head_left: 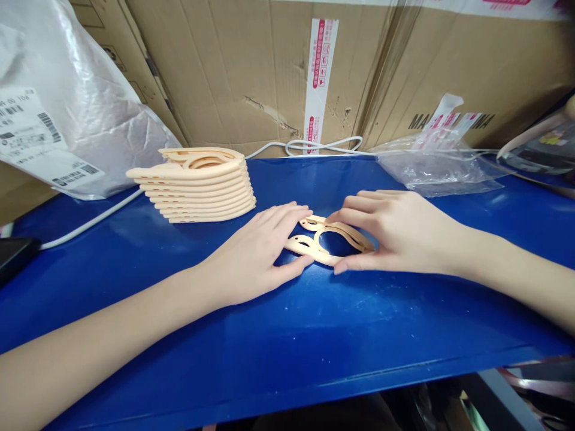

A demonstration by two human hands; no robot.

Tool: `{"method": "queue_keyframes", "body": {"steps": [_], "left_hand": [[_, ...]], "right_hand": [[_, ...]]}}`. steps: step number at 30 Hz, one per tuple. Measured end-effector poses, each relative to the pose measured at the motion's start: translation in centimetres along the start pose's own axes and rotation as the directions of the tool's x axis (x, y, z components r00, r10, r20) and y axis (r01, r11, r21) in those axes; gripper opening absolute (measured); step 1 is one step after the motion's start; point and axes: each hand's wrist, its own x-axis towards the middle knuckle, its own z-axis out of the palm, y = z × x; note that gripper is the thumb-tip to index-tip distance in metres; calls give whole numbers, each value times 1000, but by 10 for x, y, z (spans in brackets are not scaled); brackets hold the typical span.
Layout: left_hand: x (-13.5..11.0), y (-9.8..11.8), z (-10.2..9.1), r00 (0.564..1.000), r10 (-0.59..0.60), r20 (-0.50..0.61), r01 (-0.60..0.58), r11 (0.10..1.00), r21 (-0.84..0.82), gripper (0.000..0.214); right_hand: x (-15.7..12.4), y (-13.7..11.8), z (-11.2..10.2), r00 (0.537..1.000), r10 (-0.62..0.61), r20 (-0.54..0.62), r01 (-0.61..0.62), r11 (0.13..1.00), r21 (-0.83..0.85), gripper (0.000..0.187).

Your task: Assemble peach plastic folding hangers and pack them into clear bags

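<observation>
A cream-coloured plastic folding clothes hanger [330, 260] lies on the blue tabletop [287, 335], its curved parts folded around an oval opening. My left hand [265, 254] grips its left end, thumb at the near edge and fingers at the far edge. At the right end, my right hand [390, 230] holds it between thumb and fingers. Parts of both ends are hidden under my hands. A neat stack of matching folded hangers [197, 188] stands to the left, beyond my left hand and apart from it.
Large cardboard boxes [224, 78] line the back. A silvery mailing bag [103, 90] with labels leans at the left, near a white cable [90, 224] and a dark device [15, 254]. Clear plastic wrap [440, 167] lies back right. The table's front edge [314, 389] runs below.
</observation>
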Motion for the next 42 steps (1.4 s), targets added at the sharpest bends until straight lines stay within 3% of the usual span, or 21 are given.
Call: {"method": "queue_keyframes", "body": {"steps": [4,9,14,19,23,27,32,37,40,42], "left_hand": [[0,0,1,1000,3,1,-3,1000,-6,58],[0,-2,2,1000,3,22,-3,1000,-12,61],[2,-1,-1,999,15,42,-14,999,-29,53],[4,4,-6,999,45,4,-45,999,10,53],[2,10,-8,997,73,-11,-72,992,100,54],[-1,15,-14,989,129,-79,-114,980,164,56],[0,14,-50,951,144,-273,-92,977,194,57],[-3,-10,-108,883,-60,-466,101,993,62,66],[-9,-40,-131,869,-100,-485,129,991,27,73],[-14,-61,-139,879,-220,-424,253,967,24,73]], "right_hand": [[-1,-5,-3,999,-42,9,41,998,46,66],[0,0,2,999,-40,27,30,960,280,57],[3,1,13,1000,12,-4,-8,880,476,63],[3,2,13,995,67,-71,-25,879,476,57],[3,13,10,965,234,-122,-146,860,489,43],[5,24,12,959,265,-100,-209,900,382,41],[6,27,18,986,157,-57,-135,951,276,38],[5,28,19,992,116,-41,-103,965,243,36],[4,28,18,994,101,-44,-89,969,230,37],[4,28,17,995,88,-47,-76,973,219,37]]}}
